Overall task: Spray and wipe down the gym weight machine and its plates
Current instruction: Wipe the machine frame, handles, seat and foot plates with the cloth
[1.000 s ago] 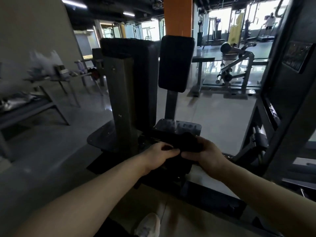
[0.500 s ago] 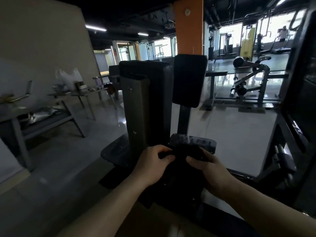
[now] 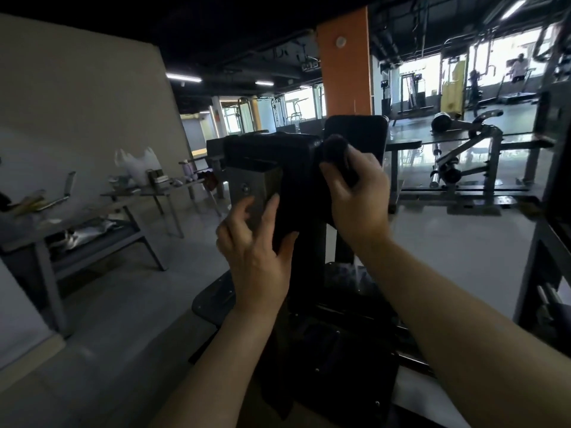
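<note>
Both hands are raised in front of the weight machine (image 3: 247,186), at its upper pads.

- Right hand (image 3: 358,193): clenched round a bunched dark cloth (image 3: 335,149). The wad sticks out above the fingers, right at the gap between the two black pads.
- Left hand (image 3: 256,251): lower and to the left, back of hand to camera, fingers loosely spread in front of the grey steel upright. The thumb lies against dark material running down from the right hand. That is dark on dark, so I can't tell if it is pinching a hanging end of the cloth or just touching the pad.
- Machine: the wide black pad (image 3: 272,146) sits on top of the bolted grey upright. The narrower upright back pad (image 3: 367,131) is just beside it on the right, partly behind the right hand. A glossy seat pad (image 3: 346,273) shows below, between the forearms. The black base housing (image 3: 340,366) with bolt heads is under that, and a dark footplate (image 3: 213,298) sticks out low on the left.
- Cloth position: up at pad-top height and held against the pad edge, not down on the seat.

Surroundings:
- An orange column (image 3: 343,63) stands directly behind the machine.
- Low grey tables (image 3: 123,205) run along the left wall with clutter and a white plastic bag (image 3: 139,165) on them.
- A barbell rig (image 3: 469,149) stands on the shiny floor at the right.
- The dark frame (image 3: 556,149) of another machine runs down the right edge.
- Distant people (image 3: 519,67) are on treadmills by the bright windows.

The frame is slightly motion-blurred.
</note>
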`<state>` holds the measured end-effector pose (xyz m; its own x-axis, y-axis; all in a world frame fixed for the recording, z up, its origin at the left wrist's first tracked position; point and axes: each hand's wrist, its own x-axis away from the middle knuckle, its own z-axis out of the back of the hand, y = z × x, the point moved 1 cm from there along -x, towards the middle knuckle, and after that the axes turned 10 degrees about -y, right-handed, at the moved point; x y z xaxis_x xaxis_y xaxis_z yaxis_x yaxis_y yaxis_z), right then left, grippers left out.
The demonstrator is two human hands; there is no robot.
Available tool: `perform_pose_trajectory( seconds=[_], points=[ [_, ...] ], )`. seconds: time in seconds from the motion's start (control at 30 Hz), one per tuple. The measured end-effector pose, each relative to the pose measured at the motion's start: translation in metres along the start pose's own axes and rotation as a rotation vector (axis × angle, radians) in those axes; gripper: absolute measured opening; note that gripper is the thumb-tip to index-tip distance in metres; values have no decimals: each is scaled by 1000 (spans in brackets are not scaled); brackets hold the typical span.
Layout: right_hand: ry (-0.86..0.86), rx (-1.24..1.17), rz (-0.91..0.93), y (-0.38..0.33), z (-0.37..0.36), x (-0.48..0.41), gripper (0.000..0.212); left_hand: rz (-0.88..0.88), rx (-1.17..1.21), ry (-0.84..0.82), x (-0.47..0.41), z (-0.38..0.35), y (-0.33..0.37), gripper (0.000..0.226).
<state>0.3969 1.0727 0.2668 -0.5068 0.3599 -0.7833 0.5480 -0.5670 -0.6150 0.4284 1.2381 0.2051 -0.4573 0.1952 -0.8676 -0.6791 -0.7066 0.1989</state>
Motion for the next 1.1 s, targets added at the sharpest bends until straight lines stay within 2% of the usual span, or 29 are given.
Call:
perform_pose_trajectory(
  seconds=[0.07, 0.17, 0.37, 0.47, 0.57, 0.67, 0.73, 0.83, 0.9, 1.1],
  points=[
    [32, 0, 38, 5, -13, 28, 19, -13, -21, -52, 2, -8, -6, 57],
    [-35, 27, 8, 17, -20, 66, 28, -21, -17, -91, 5, -19, -11, 56],
    [-14, -106, -26, 6, -3, 24, 36, -10, -1, -68, 3, -27, -13, 54],
    [57, -166, 10, -8, -1, -2, 30, -33, -39, -52, 3, -29, -15, 51],
    [103, -129, 18, -13, -7, -23, 28, -38, -44, -34, 5, -32, -18, 49],
    [110, -90, 48, -1, -18, 2, 22, -38, 13, -26, 9, -33, -20, 46],
    [62, -45, 61, 21, -25, 42, 31, -29, 29, -51, 13, -33, -22, 47],
    [-117, -65, -159, 59, -33, 109, 33, 22, 26, -91, 27, -38, -27, 51],
    [-169, -130, -257, 63, -34, 131, 36, 28, 23, -96, 36, -40, -27, 52],
    [140, -248, -47, 3, -28, 11, 23, -3, -21, -90, 36, -39, -30, 47]
  ],
)
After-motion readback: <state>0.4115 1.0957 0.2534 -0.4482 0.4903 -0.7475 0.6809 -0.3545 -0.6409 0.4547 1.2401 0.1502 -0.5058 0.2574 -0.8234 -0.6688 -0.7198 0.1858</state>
